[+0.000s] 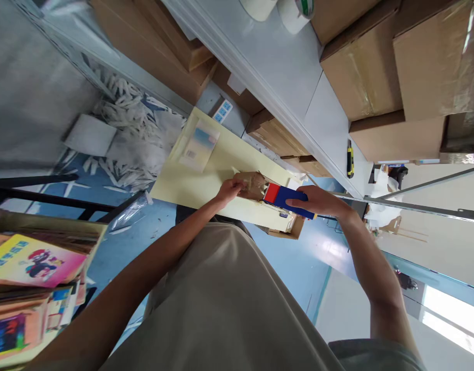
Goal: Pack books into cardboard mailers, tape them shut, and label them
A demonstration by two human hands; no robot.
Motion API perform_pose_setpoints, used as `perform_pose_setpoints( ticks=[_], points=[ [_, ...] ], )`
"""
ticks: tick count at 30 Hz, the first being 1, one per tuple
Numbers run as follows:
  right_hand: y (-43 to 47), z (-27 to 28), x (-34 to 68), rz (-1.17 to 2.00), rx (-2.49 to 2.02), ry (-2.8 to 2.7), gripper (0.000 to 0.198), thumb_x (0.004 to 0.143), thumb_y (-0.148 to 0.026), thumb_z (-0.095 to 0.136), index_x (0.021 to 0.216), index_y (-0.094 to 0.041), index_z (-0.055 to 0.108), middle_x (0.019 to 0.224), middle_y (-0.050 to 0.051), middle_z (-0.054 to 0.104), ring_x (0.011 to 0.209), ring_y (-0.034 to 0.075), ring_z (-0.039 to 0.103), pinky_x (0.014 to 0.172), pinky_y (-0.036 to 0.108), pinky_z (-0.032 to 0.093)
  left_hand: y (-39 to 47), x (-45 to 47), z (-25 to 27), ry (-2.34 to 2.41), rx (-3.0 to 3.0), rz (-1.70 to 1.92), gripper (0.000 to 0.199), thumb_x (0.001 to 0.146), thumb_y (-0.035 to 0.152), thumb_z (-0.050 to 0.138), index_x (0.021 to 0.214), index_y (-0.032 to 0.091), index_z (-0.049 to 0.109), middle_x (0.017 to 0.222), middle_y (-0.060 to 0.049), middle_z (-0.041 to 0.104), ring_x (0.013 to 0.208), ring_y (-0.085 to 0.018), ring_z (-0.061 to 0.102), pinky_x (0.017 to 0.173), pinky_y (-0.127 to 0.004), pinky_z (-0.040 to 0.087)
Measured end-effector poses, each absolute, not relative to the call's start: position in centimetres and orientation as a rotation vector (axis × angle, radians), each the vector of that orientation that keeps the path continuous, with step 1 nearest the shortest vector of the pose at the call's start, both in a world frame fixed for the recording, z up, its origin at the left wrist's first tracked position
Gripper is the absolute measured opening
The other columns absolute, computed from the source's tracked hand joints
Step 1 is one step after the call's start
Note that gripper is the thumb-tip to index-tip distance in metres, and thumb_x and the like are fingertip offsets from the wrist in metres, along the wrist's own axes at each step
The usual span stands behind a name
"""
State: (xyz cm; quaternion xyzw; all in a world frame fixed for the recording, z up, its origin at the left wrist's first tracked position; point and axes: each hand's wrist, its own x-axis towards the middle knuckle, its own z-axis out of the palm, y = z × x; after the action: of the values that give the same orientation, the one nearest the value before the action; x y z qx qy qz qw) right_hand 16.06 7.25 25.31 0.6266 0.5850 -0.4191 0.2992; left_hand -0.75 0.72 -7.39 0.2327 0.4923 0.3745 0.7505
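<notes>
My left hand [229, 190] pinches the near left edge of a small, creased brown cardboard piece [252, 185], which looks torn at its right side. Whether that piece is a box or a wrapper I cannot tell. In my right hand [316, 200] is a slim dark blue box [293, 200] with a red end [272, 193]. Its red end meets or overlaps the brown cardboard's torn side. Both hands are over a pale yellow tabletop [182, 180]. A clear packet with a blue and white card [201, 144] lies on the table to the left.
A grey shelf [267, 67] above the table's far side holds tape rolls [294, 14], large cartons [360, 77] and a yellow utility knife [350, 159]. A power strip [223, 111] sits behind the table. White paper scraps [132, 118] heap at left, near a bin of booklets [39, 260].
</notes>
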Motion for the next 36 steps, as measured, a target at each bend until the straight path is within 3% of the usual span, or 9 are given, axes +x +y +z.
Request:
perform_pose_setpoints(
  ticks=[8,12,14,16,18,20,23,27,36],
  points=[
    [7.1,25.1,15.6,-1.105,1.675,1.497,0.060,0.090,-0.080,0.071,0.090,-0.020,0.069,0.077,0.008,0.078,0.064,0.020,0.072,0.055,0.030,0.048,1.3,0.1,-8.6,1.254,0.811,0.877,0.033,0.087,0.046,0.080,0.106,0.019,0.080,0.095,-0.008,0.080,0.092,-0.024,0.074,0.085,-0.032,0.057],
    [7.0,25.3,15.5,-1.169,1.693,1.492,0.060,0.090,-0.079,0.072,0.094,-0.019,0.072,0.081,0.009,0.080,0.064,0.020,0.072,0.054,0.029,0.048,0.8,-1.4,-9.1,1.290,0.942,0.787,0.087,0.081,0.042,0.088,0.158,0.020,0.055,0.117,-0.010,0.078,0.098,-0.025,0.076,0.088,-0.035,0.061],
    [7.0,25.5,15.5,-1.197,1.671,1.486,0.060,0.092,-0.079,0.070,0.098,-0.019,0.073,0.083,0.009,0.080,0.065,0.019,0.072,0.056,0.029,0.049,0.4,-2.4,-8.3,1.129,1.065,0.837,0.105,0.082,0.046,0.087,0.172,0.024,0.037,0.151,-0.017,0.065,0.126,-0.031,0.071,0.102,-0.042,0.061],
    [7.0,25.7,15.5,-1.174,1.640,1.498,0.060,0.093,-0.077,0.069,0.100,-0.018,0.074,0.082,0.008,0.079,0.065,0.019,0.072,0.058,0.030,0.049,0.2,-3.0,-6.8,0.957,1.250,0.877,0.123,0.078,0.055,0.092,0.178,0.029,0.024,0.177,-0.018,0.038,0.156,-0.040,0.048,0.120,-0.051,0.051],
    [7.1,25.9,15.4,-1.114,1.617,1.529,0.058,0.093,-0.076,0.069,0.099,-0.018,0.073,0.081,0.007,0.078,0.067,0.019,0.070,0.060,0.030,0.047,0.2,-2.8,-4.9,0.863,1.432,0.861,0.143,0.066,0.064,0.099,0.180,0.032,0.017,0.185,-0.017,0.017,0.168,-0.049,0.024,0.131,-0.060,0.038],
    [7.1,26.0,15.0,-1.054,1.597,1.558,0.057,0.095,-0.075,0.068,0.099,-0.019,0.072,0.081,0.007,0.076,0.068,0.019,0.069,0.061,0.031,0.044,0.7,-2.0,-3.2,0.853,1.554,0.827,0.149,0.060,0.068,0.101,0.179,0.033,0.019,0.186,-0.018,0.012,0.170,-0.054,0.013,0.133,-0.068,0.029],
    [7.1,26.0,14.4,-0.977,1.543,1.592,0.054,0.097,-0.072,0.065,0.099,-0.019,0.071,0.084,0.008,0.075,0.070,0.019,0.067,0.062,0.033,0.041,1.5,-0.5,-1.9,0.875,1.667,0.819,0.127,0.067,0.062,0.101,0.172,0.031,0.037,0.180,-0.019,0.028,0.168,-0.054,0.019,0.133,-0.071,0.028],
    [7.1,26.1,14.1,-0.901,1.505,1.614,0.053,0.098,-0.071,0.064,0.100,-0.018,0.070,0.087,0.009,0.075,0.073,0.020,0.066,0.064,0.032,0.039,2.0,0.2,-1.8,0.883,1.729,0.893,0.086,0.076,0.043,0.096,0.152,0.025,0.060,0.163,-0.019,0.051,0.157,-0.043,0.045,0.130,-0.058,0.040],
    [7.2,25.8,14.1,-0.878,1.516,1.618,0.056,0.098,-0.074,0.063,0.100,-0.018,0.069,0.089,0.009,0.076,0.075,0.020,0.066,0.066,0.032,0.039,1.4,0.9,-2.6,1.005,1.740,0.898,0.051,0.083,0.030,0.083,0.130,0.021,0.066,0.145,-0.017,0.064,0.139,-0.037,0.061,0.125,-0.055,0.045]
  ],
)
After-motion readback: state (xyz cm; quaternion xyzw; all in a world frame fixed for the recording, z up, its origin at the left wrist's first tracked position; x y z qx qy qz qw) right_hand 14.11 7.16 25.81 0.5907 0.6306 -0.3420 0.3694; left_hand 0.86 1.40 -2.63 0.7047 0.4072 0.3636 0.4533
